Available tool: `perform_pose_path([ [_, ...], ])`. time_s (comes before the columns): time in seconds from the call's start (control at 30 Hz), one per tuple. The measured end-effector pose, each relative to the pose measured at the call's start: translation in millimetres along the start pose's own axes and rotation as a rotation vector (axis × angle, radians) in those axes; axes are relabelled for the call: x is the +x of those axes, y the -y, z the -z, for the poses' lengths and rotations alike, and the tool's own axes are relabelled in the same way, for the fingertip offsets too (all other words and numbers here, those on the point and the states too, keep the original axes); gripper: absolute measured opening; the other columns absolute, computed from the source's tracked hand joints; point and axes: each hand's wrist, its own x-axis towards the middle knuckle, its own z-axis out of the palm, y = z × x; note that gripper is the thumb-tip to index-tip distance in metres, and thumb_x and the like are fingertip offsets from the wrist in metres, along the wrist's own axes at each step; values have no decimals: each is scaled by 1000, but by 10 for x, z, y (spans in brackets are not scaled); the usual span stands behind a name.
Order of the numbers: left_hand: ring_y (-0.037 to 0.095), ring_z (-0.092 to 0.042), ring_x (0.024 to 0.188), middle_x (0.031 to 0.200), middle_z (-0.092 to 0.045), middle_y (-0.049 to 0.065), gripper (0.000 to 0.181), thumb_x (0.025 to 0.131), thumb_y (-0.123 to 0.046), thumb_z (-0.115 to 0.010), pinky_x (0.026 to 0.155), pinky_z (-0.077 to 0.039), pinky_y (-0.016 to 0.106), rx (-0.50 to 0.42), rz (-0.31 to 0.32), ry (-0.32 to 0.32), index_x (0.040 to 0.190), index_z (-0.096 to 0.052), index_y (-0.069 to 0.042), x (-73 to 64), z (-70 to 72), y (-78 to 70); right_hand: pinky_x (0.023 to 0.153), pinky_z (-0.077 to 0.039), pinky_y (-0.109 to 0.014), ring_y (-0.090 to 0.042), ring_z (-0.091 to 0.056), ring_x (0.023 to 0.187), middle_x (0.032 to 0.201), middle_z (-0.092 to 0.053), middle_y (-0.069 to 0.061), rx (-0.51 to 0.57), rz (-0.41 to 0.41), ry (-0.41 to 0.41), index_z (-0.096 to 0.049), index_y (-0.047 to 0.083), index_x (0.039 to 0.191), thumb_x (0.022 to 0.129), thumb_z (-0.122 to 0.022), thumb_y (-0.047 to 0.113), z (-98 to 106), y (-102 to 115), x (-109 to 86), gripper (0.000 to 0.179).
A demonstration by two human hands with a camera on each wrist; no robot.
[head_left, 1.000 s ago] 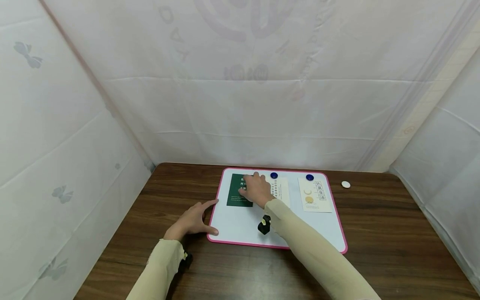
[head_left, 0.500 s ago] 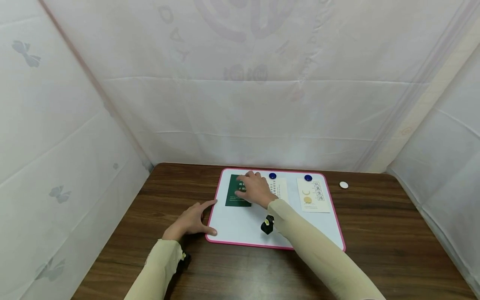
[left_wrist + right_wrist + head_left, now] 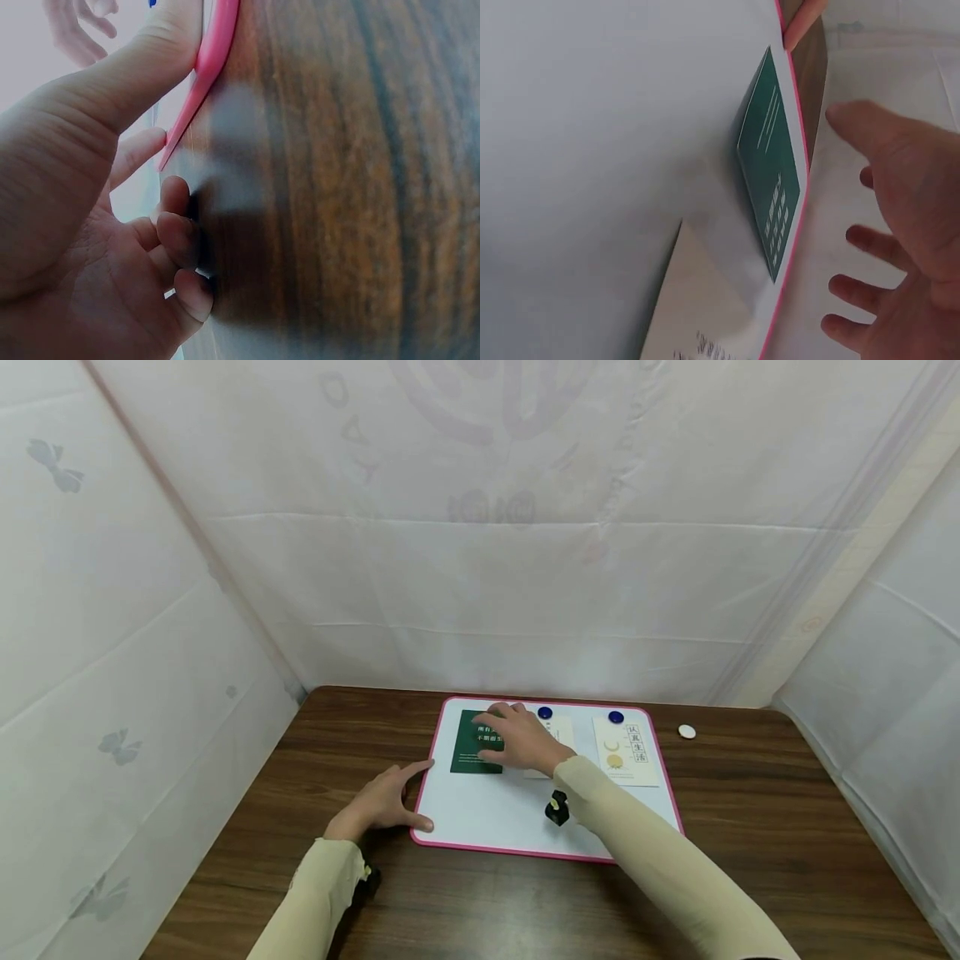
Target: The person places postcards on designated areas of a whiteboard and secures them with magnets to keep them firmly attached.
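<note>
A whiteboard (image 3: pixel 487 810) with a pink frame lies flat on the table. My left hand (image 3: pixel 381 802) braces its left side: thumb at the near corner, forefinger at the edge. In the left wrist view the other fingers (image 3: pixel 178 238) bend loosely down by the table. Above the green card (image 3: pixel 465 747) at the board's left hovers my right hand (image 3: pixel 525 739), fingers spread and nothing held. It partly hides a pale middle card (image 3: pixel 564 735), topped by a blue round magnet (image 3: pixel 545 712). Another card (image 3: pixel 626 768), with a moon drawing, lies under a second blue magnet (image 3: pixel 616 717).
A white round piece (image 3: pixel 687 732) lies on the brown wooden table (image 3: pixel 765 810), right of the board. Pale printed sheeting (image 3: pixel 480 577) hangs behind the table and on both sides. Black cameras (image 3: pixel 557 808) are strapped at the wrists.
My right hand has shifted slightly to the right, with its wrist and forearm, baring more of the green card's lettering. The left hand stays at the board's edge.
</note>
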Motion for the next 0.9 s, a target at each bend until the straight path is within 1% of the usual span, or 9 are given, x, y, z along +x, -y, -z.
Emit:
perform_pose_path([
  [0.13, 29, -53, 107, 129, -52, 15, 106, 55, -61, -85, 94, -45, 59, -6, 10, 2, 147, -38, -32, -14, 7, -7, 105, -37, -52, -30, -40, 129, 149, -39, -4, -26, 11, 27, -46, 34, 141, 83, -67, 56, 35, -82, -45, 66],
  [0.3, 31, -52, 112, 134, -51, 16, 106, 55, -61, -84, 95, -43, 61, -7, 23, 1, 147, -38, -33, -19, -6, -3, 106, -36, -54, -31, -35, 134, 153, -33, -2, -48, 13, 33, -41, 38, 143, 80, -67, 61, 96, -183, -117, 72],
  [0.43, 29, -52, 107, 130, -52, 14, 106, 55, -62, -84, 95, -44, 59, -9, 21, -4, 146, -39, -34, -18, -11, -1, 106, -36, -54, -29, -33, 135, 152, -33, 0, -64, 12, 26, -38, 42, 144, 78, -67, 64, 139, -275, -184, 75],
  [0.57, 27, -52, 105, 128, -53, 13, 106, 55, -62, -84, 94, -45, 58, -6, 12, -9, 146, -39, -33, -13, -8, 4, 107, -35, -55, -30, -32, 136, 153, -32, -1, -60, 13, 23, -37, 43, 144, 78, -67, 64, 180, -362, -250, 76],
  [0.8, 30, -52, 109, 133, -51, 15, 106, 56, -60, -85, 95, -44, 60, -9, 16, -9, 147, -38, -33, -11, -5, -4, 105, -37, -56, -31, -36, 133, 152, -35, -4, -90, 18, -7, -39, 41, 144, 77, -66, 66, 260, -501, -357, 77],
  [0.9, 30, -52, 111, 134, -51, 16, 106, 56, -59, -85, 95, -43, 60, -16, 14, -9, 147, -38, -32, -18, -9, -14, 105, -36, -56, -29, -35, 134, 152, -34, -1, -85, -2, -8, -34, 46, 145, 76, -67, 66, 285, -579, -428, 79],
])
